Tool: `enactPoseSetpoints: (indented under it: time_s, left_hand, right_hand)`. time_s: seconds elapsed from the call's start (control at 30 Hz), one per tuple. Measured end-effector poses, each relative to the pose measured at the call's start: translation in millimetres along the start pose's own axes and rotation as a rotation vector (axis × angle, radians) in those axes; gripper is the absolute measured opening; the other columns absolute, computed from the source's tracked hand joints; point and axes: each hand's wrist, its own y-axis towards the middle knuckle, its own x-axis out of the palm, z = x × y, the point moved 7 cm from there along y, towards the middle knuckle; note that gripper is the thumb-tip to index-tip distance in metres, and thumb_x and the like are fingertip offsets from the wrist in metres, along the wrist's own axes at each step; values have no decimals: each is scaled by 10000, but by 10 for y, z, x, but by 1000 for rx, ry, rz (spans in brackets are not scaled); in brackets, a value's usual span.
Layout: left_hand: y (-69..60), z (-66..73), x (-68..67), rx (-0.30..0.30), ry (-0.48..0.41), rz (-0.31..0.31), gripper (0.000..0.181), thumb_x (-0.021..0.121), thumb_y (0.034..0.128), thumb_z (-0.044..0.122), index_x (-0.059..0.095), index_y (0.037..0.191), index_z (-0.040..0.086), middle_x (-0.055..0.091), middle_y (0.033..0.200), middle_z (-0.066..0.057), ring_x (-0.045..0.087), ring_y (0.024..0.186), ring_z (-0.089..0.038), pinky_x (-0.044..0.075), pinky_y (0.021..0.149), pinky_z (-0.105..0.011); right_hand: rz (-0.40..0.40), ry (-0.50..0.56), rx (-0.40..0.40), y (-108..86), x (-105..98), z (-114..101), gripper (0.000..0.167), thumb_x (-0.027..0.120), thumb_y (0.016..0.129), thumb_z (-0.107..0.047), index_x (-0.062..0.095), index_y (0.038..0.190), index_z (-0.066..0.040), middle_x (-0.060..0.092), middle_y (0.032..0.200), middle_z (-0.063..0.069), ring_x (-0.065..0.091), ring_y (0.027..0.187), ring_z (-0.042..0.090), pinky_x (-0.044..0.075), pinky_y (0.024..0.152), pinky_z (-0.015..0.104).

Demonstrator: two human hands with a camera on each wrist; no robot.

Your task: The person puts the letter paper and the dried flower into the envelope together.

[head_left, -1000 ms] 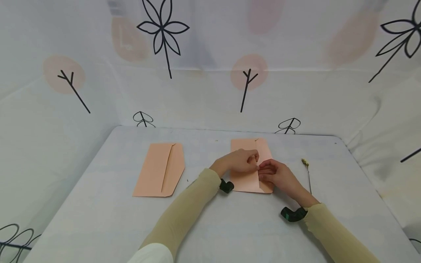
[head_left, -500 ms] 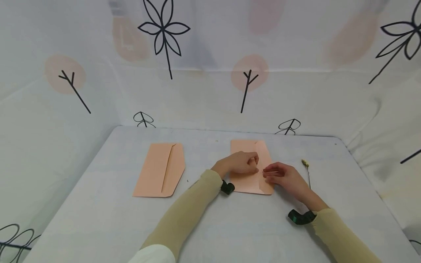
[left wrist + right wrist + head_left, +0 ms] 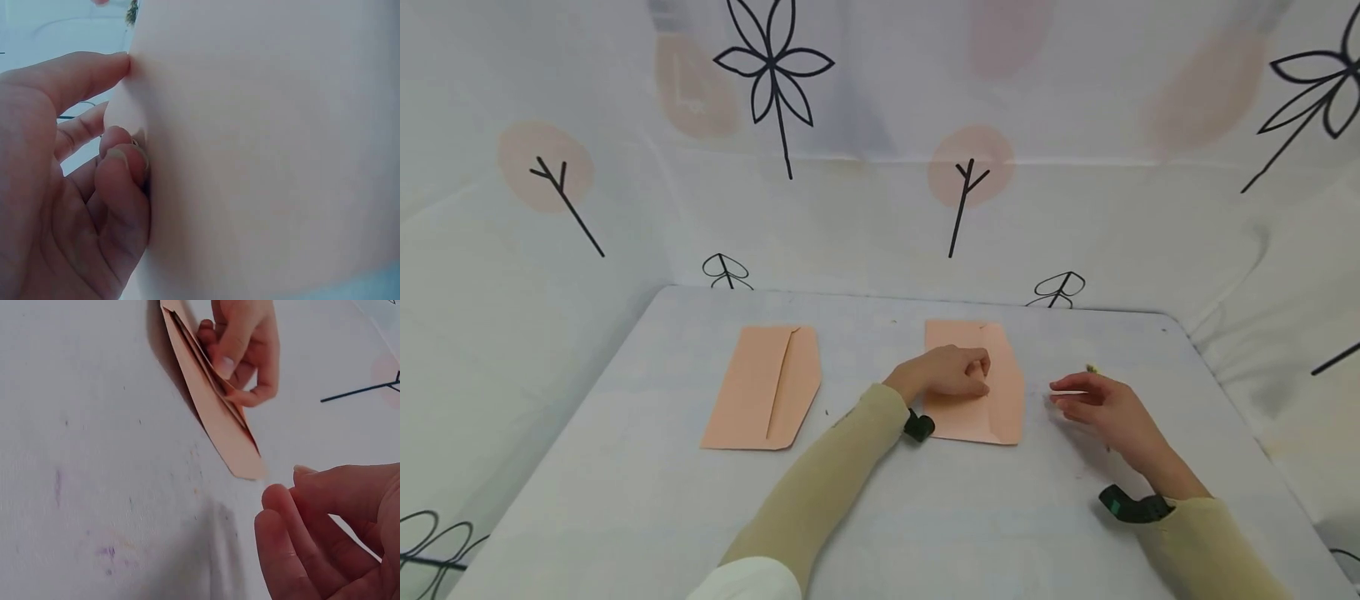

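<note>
A peach paper envelope [image 3: 951, 421] lies on the table at centre right in the head view, its long flap side facing right. My left hand [image 3: 946, 371] rests over its middle and pinches the pocket edge with curled fingers. In the right wrist view, that envelope [image 3: 212, 422] shows its pocket gaping slightly beside the left hand [image 3: 250, 347]. To the right of the envelope, my right hand [image 3: 1112, 412] hovers over the table with loosely bent fingers and holds nothing. Behind it, a dried flower [image 3: 1092, 368] is mostly hidden, only its yellowish head showing.
Another peach envelope [image 3: 748, 392] lies at the left of the white table [image 3: 865, 508]. White cloth with drawn plants [image 3: 850, 225] hangs behind and along the sides. Black wrist cameras [image 3: 1135, 506] sit on both wrists.
My right hand has left the envelope's flap side and moved right, over the dried flower's stem. The left hand stays nearly still on the envelope.
</note>
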Motion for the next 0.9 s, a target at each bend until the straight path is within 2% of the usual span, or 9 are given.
enactPoseSetpoints:
  time_s: [0.07, 0.13, 0.2, 0.3, 0.43, 0.6, 0.77, 0.9]
  left_hand:
    - [2, 1, 4, 1, -7, -2, 247, 656, 930, 428, 541, 1097, 286, 573, 812, 61, 529, 761, -100, 402, 688, -235]
    - [3, 5, 7, 3, -10, -3, 246, 656, 931, 430, 540, 1095, 287, 571, 808, 61, 529, 757, -98, 401, 685, -234]
    - [2, 5, 8, 3, -9, -2, 245, 657, 931, 431, 539, 1092, 288, 567, 805, 61, 527, 755, -97, 399, 683, -233]
    - [0, 3, 8, 1, -1, -1, 243, 655, 932, 433, 537, 1090, 291, 566, 806, 61, 526, 756, -97, 398, 683, -232]
    - [-2, 0, 12, -4, 9, -3, 242, 651, 934, 437, 538, 1094, 295, 570, 817, 59, 528, 769, -100, 400, 691, -235]
    - [-7, -1, 14, -14, 17, -4, 242, 646, 935, 440, 538, 1103, 303, 571, 841, 67, 528, 790, -94, 405, 710, -238]
    - [-14, 9, 20, -13, 11, -13, 242, 640, 938, 439, 537, 1107, 299, 571, 836, 64, 528, 792, -92, 406, 717, -241]
    - [-10, 5, 12, -9, 15, -9, 239, 637, 940, 437, 536, 1106, 297, 567, 825, 63, 525, 785, -93, 403, 714, -239]
  right_hand:
    - [27, -19, -4, -46, -99, 39, 370, 664, 973, -209, 590, 1275, -8, 620, 1266, 228, 640, 951, 31, 535, 773, 212]
    - [64, -63, -9, -88, -192, 73, 386, 653, 981, -266, 600, 1266, -12, 622, 1262, 227, 635, 906, 18, 530, 749, 211]
    - [107, -122, -2, -123, -271, 110, 379, 648, 981, -295, 618, 1245, -25, 628, 1248, 216, 647, 901, 78, 517, 718, 209]
    - [168, -199, 29, -156, -358, 185, 347, 658, 967, -265, 626, 1214, -23, 629, 1211, 216, 644, 945, 236, 494, 674, 231]
    - [215, -259, 77, -173, -417, 314, 343, 674, 938, -196, 598, 1183, 32, 632, 1125, 239, 623, 961, 364, 478, 628, 252]
    - [228, -297, 89, -167, -427, 406, 379, 716, 904, -172, 584, 1156, 77, 641, 1037, 229, 609, 928, 365, 447, 629, 278]
    - [205, -320, 121, -135, -403, 447, 461, 771, 875, -227, 566, 1148, 82, 628, 996, 203, 575, 892, 333, 439, 630, 302]
    - [198, -343, 104, -95, -405, 433, 469, 776, 872, -247, 572, 1143, 78, 634, 982, 189, 572, 873, 318, 443, 635, 325]
